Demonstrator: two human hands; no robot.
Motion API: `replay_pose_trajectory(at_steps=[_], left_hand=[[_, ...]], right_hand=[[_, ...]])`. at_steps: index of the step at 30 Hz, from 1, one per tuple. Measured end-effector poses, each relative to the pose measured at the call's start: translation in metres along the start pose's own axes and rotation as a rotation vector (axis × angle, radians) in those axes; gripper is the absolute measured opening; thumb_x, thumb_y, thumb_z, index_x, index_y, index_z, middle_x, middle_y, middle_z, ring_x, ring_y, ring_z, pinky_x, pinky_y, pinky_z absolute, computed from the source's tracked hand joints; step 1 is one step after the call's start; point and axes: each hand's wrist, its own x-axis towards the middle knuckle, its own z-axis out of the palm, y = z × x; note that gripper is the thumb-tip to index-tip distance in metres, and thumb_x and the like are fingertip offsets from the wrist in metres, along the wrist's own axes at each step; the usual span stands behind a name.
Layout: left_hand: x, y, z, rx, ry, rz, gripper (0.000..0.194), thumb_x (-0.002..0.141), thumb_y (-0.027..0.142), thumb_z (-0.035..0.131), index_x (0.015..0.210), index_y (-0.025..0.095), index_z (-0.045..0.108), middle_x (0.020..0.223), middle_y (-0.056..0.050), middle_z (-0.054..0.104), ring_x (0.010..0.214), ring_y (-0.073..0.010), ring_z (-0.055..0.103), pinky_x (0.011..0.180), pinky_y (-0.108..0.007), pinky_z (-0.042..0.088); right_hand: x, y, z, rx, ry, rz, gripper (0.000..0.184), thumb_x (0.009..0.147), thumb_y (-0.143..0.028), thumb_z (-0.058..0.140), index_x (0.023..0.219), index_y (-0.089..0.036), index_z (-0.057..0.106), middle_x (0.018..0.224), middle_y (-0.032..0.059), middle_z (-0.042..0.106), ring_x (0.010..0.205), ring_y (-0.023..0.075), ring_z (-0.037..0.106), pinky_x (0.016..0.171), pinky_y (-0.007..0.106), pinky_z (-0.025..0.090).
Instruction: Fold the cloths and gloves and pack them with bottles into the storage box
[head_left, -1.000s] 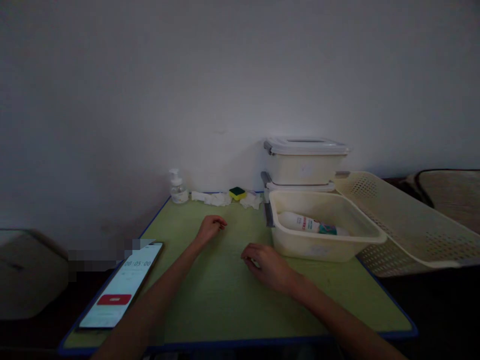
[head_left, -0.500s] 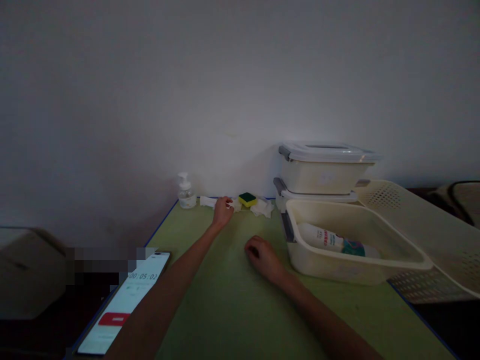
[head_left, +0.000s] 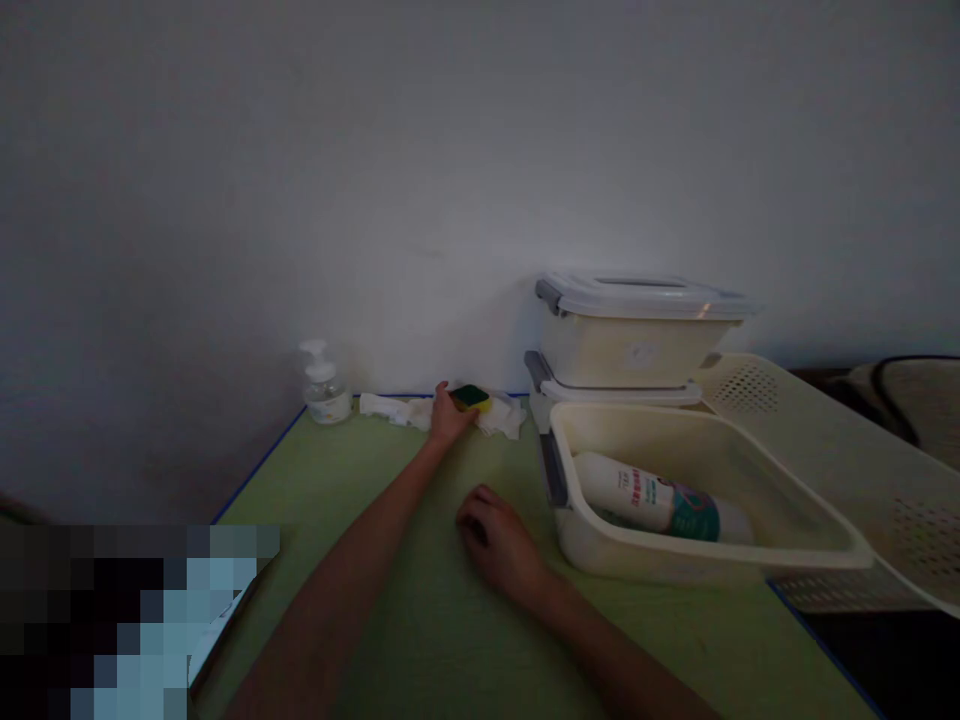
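At the back edge of the table, my left hand (head_left: 450, 415) is on a yellow sponge with a dark green top (head_left: 472, 397). Its thumb lies along the sponge's near side and the fingers reach behind its left end. The sponge sits over crumpled white cloth or tissue (head_left: 506, 415), which stretches out to both sides. My right hand (head_left: 499, 545) rests nearer to me on the table, left of the open bin, its fingers curled in loosely and nothing visible in them.
An open cream bin (head_left: 712, 555) holds a white bottle with a teal label (head_left: 637, 495). Behind it are stacked lidded boxes (head_left: 637, 345), with a perforated basket (head_left: 817, 430) to the right. A clear pump bottle (head_left: 326, 395) stands at the green table's (head_left: 420, 620) back left corner.
My left hand has moved right from the white cloth onto the sponge. My right hand stays curled on the table. The view has shifted, and the phone at left is now mostly obscured.
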Motion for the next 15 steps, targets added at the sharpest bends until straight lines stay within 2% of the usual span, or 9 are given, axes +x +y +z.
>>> replay_pose_trajectory(at_steps=[4,8,12,15], left_hand=[[-0.003,0.006,0.001,0.019,0.068,-0.022,0.078,0.047,0.005,0.076,0.113,0.019,0.037,0.104,-0.008,0.056,0.105,-0.0256,0.054,0.092,-0.041,0.04],[-0.012,0.019,-0.006,-0.022,0.104,-0.008,0.074,0.048,0.005,0.074,0.11,0.022,0.037,0.105,-0.006,0.052,0.107,-0.0232,0.053,0.093,-0.038,0.039],[-0.029,0.029,-0.017,-0.091,0.091,-0.025,0.075,0.048,0.009,0.074,0.111,0.023,0.035,0.103,-0.003,0.049,0.105,-0.0196,0.051,0.093,-0.035,0.039],[-0.047,0.035,-0.027,-0.162,0.048,-0.095,0.074,0.049,0.013,0.074,0.112,0.022,0.036,0.099,-0.003,0.05,0.095,-0.0175,0.054,0.085,-0.032,0.043]], right_hand=[[0.001,0.0,0.0,0.029,-0.003,0.009,0.02,0.072,0.002,0.049,0.07,-0.017,0.055,0.078,0.001,0.05,0.073,0.0119,0.048,0.066,0.023,0.039],[0.001,0.0,0.0,0.057,-0.001,0.017,0.019,0.072,0.002,0.049,0.07,-0.017,0.055,0.079,0.0008,0.049,0.072,0.0112,0.048,0.065,0.023,0.038],[0.002,0.001,0.0,0.091,0.005,0.023,0.018,0.072,0.001,0.049,0.068,-0.017,0.054,0.078,0.0008,0.049,0.073,0.0116,0.048,0.068,0.024,0.038],[0.003,0.002,0.001,0.134,0.035,0.045,0.019,0.069,0.002,0.048,0.071,-0.017,0.052,0.078,0.0004,0.049,0.072,0.0119,0.047,0.069,0.025,0.039]])
